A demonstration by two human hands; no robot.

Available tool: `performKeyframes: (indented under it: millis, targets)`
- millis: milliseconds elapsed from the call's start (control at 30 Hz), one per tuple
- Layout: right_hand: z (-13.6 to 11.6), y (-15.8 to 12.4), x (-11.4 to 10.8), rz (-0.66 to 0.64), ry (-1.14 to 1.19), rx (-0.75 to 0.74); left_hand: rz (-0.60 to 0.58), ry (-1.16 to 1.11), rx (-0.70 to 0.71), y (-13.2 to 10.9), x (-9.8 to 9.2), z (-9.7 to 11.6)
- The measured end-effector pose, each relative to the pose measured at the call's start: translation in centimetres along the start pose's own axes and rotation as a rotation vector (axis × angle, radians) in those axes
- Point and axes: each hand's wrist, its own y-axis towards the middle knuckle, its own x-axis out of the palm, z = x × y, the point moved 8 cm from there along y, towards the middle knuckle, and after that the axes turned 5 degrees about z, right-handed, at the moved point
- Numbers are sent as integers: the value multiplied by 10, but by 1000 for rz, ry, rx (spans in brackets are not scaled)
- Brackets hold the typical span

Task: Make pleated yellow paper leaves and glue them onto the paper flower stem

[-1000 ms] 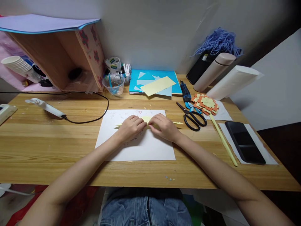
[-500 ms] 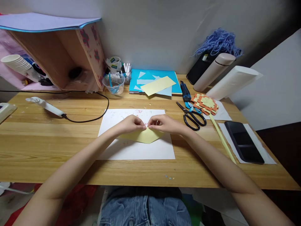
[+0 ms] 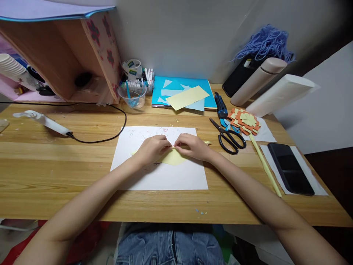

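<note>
A piece of yellow paper is pinched at its far edge between the fingertips of both hands. My left hand closes on it from the left, and my right hand from the right, their fingertips almost meeting. The paper's near edge looks rounded, and parts of it are hidden behind the hands. Beneath lies a white sheet with small coloured marks. A pointed yellow tip shows beyond the right hand; whether it belongs to the same paper I cannot tell.
Black-handled scissors, a box cutter and an orange-yellow paper flower lie to the right, with a phone beyond. Behind are a blue folder with paper scraps and a plastic cup. A corded white tool lies left.
Both hands still pinch the yellow paper, whose near edge now looks rounder and less pointed. A yellow tip has come into sight right of the right hand. The camera view has shifted slightly.
</note>
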Motion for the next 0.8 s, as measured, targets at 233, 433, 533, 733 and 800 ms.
performKeyframes:
  millis: [233, 433, 533, 733, 800]
  targets:
    - [-10, -3, 2, 59, -193, -146, -24, 130, 138, -5, 2, 8]
    - [-17, -9, 6, 26, -386, -265, -103, 351, 245, -10, 10, 20]
    - [-21, -12, 9, -10, -489, -327, -136, 409, 262, -12, 13, 25]
    - [-30, -19, 10, -72, -540, -402, -184, 548, 300, -19, 16, 35]
    - [-31, -21, 10, -87, -557, -407, -177, 581, 322, -22, 16, 38]
